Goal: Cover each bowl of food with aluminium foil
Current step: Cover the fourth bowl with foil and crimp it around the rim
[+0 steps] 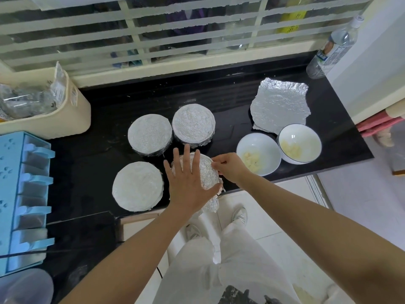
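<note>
Three foil-covered bowls stand on the black counter (109, 119): one at the back left (149, 134), one at the back middle (193, 123), one at the front left (137, 189). A fourth bowl under crinkled foil (208, 172) sits at the counter's front edge. My left hand (188, 183) lies flat on its top with the fingers spread. My right hand (229, 166) pinches the foil at its right rim. Two uncovered white bowls with pale food pieces stand to the right, the nearer one (258, 156) and the farther one (299, 143). A loose foil sheet (280, 104) lies behind them.
A cream bin (50, 119) with plastic bags stands at the back left. A blue rack (24, 198) occupies the left side. A water bottle (333, 49) stands in the back right corner. The counter's front edge runs just under the bowl I am touching; my legs and tiled floor lie below.
</note>
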